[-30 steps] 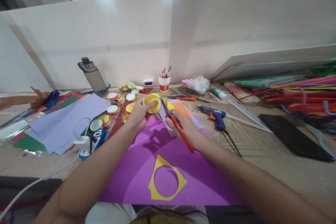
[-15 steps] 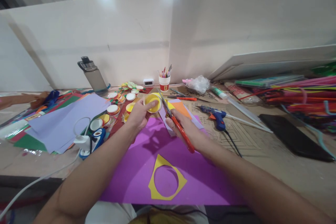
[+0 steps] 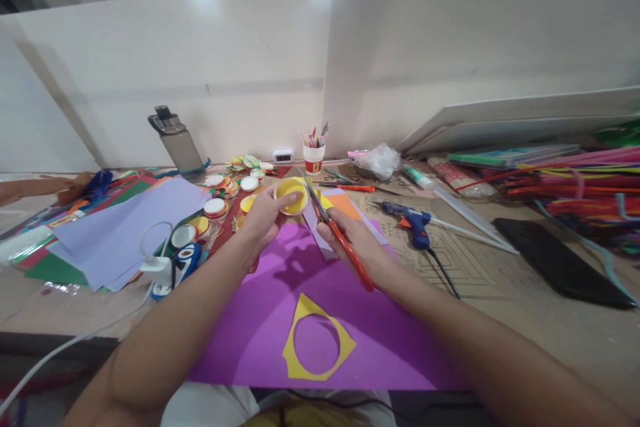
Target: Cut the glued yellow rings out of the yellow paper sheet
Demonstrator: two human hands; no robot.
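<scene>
My left hand (image 3: pixel 267 217) grips a shallow round lid (image 3: pixel 285 188), white-rimmed with a yellow inside, its thumb pressed into the middle. In my right hand (image 3: pixel 350 233) are red-handled scissors (image 3: pixel 345 247), their blades reaching up to the lid's right edge. Some yellow material shows at the blades, but I cannot tell whether they are cutting it. Below both hands a yellow paper scrap (image 3: pixel 300 368) with a round hole lies on a purple sheet (image 3: pixel 240 340).
Several white and yellow discs (image 3: pixel 215 207) lie left of my hands. A blue glue gun (image 3: pixel 417 227) and a black tablet-like slab (image 3: pixel 555 260) sit to the right. Behind stand a pen cup (image 3: pixel 314 159) and a bottle (image 3: pixel 179 147). Another person's hand (image 3: pixel 60 188) is at far left.
Hardly anything differs. Both hands, the lid and the scissors keep almost the same place, with only a very slight shift.
</scene>
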